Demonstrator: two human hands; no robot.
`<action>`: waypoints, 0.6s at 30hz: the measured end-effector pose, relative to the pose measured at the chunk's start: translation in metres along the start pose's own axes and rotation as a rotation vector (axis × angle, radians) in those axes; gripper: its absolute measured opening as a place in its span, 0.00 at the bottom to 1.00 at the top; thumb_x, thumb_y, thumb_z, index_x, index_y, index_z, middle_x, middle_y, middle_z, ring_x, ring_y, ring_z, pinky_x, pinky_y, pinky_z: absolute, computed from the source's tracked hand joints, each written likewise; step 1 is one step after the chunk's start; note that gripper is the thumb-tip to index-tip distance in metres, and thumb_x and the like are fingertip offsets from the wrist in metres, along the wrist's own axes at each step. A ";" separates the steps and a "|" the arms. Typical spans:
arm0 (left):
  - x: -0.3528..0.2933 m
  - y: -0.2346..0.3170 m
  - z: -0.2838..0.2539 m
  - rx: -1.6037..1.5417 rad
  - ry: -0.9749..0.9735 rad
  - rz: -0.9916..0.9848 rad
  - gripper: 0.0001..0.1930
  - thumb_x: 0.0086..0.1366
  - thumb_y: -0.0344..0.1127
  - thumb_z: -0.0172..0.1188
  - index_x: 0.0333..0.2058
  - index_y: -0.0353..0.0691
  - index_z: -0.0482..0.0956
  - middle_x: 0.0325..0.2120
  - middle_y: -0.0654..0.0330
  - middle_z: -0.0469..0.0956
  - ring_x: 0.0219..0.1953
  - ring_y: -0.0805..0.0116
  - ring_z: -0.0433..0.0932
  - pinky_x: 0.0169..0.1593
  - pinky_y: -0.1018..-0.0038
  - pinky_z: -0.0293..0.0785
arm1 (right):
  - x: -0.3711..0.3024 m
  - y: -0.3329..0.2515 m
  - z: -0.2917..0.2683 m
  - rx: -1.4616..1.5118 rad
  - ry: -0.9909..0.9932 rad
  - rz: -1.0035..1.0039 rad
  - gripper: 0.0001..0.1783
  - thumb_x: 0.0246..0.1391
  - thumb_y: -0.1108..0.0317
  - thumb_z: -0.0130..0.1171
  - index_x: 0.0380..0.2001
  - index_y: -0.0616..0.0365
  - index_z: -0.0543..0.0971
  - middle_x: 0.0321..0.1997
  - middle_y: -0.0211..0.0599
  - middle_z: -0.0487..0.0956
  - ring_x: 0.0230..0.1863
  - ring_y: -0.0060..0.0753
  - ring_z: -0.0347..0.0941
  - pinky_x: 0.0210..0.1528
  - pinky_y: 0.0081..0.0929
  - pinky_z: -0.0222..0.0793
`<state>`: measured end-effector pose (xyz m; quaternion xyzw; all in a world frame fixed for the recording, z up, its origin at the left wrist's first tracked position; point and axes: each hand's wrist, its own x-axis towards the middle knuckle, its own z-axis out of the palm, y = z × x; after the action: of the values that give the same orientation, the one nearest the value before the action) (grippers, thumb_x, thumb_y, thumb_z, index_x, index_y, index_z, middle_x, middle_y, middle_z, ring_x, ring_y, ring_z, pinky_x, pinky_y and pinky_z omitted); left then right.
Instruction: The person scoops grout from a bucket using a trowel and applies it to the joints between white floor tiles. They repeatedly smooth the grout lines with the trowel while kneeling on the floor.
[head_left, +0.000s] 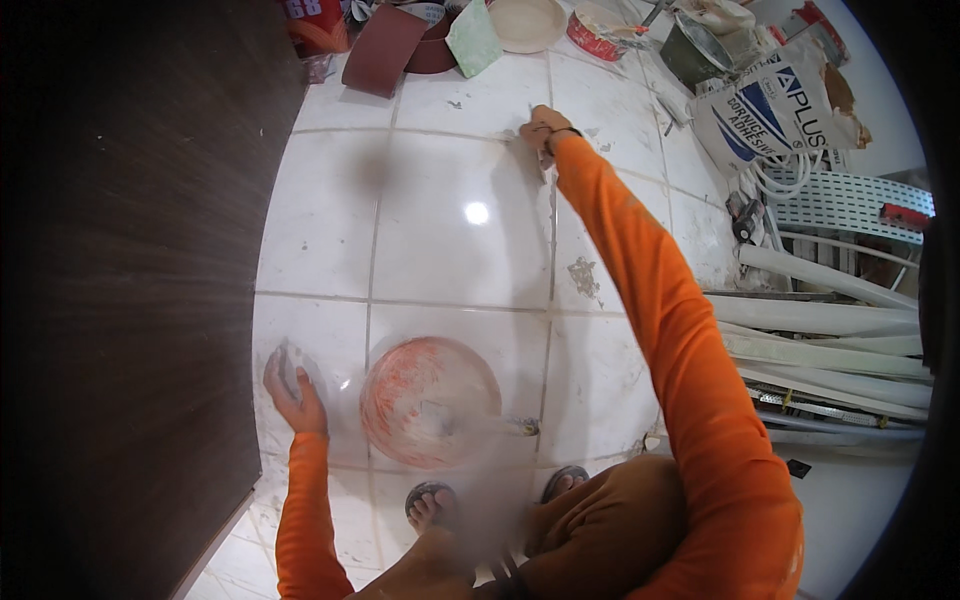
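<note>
My left hand (297, 398) is low over the tiles beside the dark brown panel, thumb and fingers apart. Grey-white patches show around its fingertips. To its right sits a round reddish basin (378, 405) smeared with whitish material. A short dark handle-like piece (521, 427) lies at the basin's right edge, partly blurred. My right hand (543, 130) reaches far forward over the floor, its fingers curled closed, a dark band on the wrist. Whatever it may hold is hidden. Its nearest neighbour is a pale green angular piece (474, 38).
Dark brown panel (140, 250) walls the left side. Sandpaper rolls (383, 48), a cream round dish (528, 24) and a red tub (594, 38) stand at the back. A dark bucket (695, 50), an adhesive bag (750, 115) and long white strips (815, 315) line the right.
</note>
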<state>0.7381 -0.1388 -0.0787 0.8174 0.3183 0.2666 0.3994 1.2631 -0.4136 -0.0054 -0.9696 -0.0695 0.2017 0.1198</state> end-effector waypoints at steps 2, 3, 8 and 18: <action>0.008 -0.008 0.000 0.191 0.048 0.099 0.23 0.66 0.32 0.55 0.59 0.30 0.67 0.58 0.46 0.67 0.62 0.48 0.64 0.65 0.59 0.57 | 0.002 -0.046 0.018 -0.055 0.036 -0.096 0.22 0.47 0.57 0.59 0.44 0.56 0.83 0.47 0.49 0.83 0.46 0.53 0.81 0.50 0.41 0.77; 0.007 -0.011 0.003 0.270 0.059 0.148 0.25 0.66 0.33 0.55 0.60 0.31 0.66 0.59 0.46 0.66 0.63 0.47 0.62 0.66 0.57 0.55 | -0.002 -0.062 0.025 -0.091 0.060 -0.129 0.22 0.47 0.57 0.59 0.45 0.56 0.83 0.49 0.49 0.82 0.48 0.54 0.81 0.51 0.40 0.76; 0.006 -0.017 -0.001 0.409 0.035 0.199 0.27 0.64 0.37 0.56 0.60 0.32 0.66 0.60 0.46 0.67 0.64 0.43 0.62 0.66 0.51 0.53 | -0.036 -0.122 0.060 -0.200 -0.002 -0.269 0.18 0.48 0.63 0.57 0.41 0.60 0.82 0.47 0.51 0.82 0.50 0.52 0.79 0.52 0.41 0.75; 0.014 -0.007 0.007 0.408 0.065 0.263 0.28 0.62 0.39 0.59 0.59 0.36 0.66 0.60 0.49 0.68 0.65 0.42 0.61 0.65 0.48 0.53 | -0.007 0.008 -0.041 0.341 -0.215 0.015 0.13 0.54 0.70 0.53 0.38 0.69 0.79 0.29 0.46 0.81 0.23 0.46 0.81 0.25 0.42 0.85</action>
<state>0.7502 -0.1285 -0.0853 0.9065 0.2690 0.2729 0.1775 1.2737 -0.4314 0.0316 -0.9088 -0.0395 0.3136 0.2725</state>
